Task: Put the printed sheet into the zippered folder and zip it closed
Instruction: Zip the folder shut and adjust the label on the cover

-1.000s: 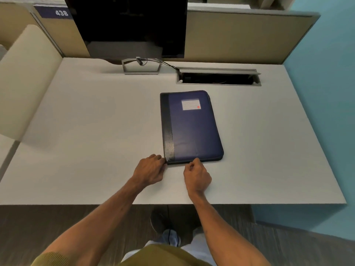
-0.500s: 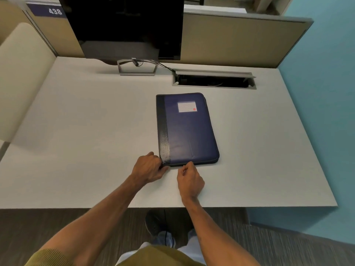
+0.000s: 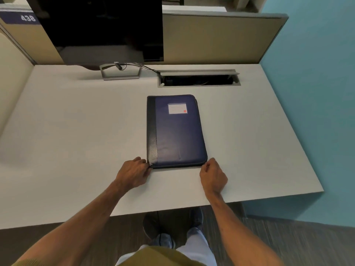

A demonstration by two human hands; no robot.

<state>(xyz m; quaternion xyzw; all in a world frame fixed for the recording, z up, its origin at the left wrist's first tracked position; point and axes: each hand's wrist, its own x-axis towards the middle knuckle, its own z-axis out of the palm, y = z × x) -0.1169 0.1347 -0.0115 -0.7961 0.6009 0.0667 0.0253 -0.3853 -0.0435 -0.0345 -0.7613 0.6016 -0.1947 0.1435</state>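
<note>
A dark blue zippered folder (image 3: 176,131) with a black spine strip and a white label lies flat and closed on the grey desk (image 3: 76,131). My left hand (image 3: 133,172) pinches the folder's near left corner at the spine. My right hand (image 3: 213,175) is at the near right corner, fingers closed on what looks like the zipper pull, which is too small to make out. No printed sheet is in sight.
A black monitor (image 3: 103,27) on a metal stand (image 3: 121,72) stands at the back of the desk. To its right is an open cable hatch (image 3: 198,79). Beige partitions close the back and left; a teal wall (image 3: 317,93) runs along the right.
My right hand has slid from the middle of the folder's near edge to its near right corner. My left hand has stayed at the near left corner.
</note>
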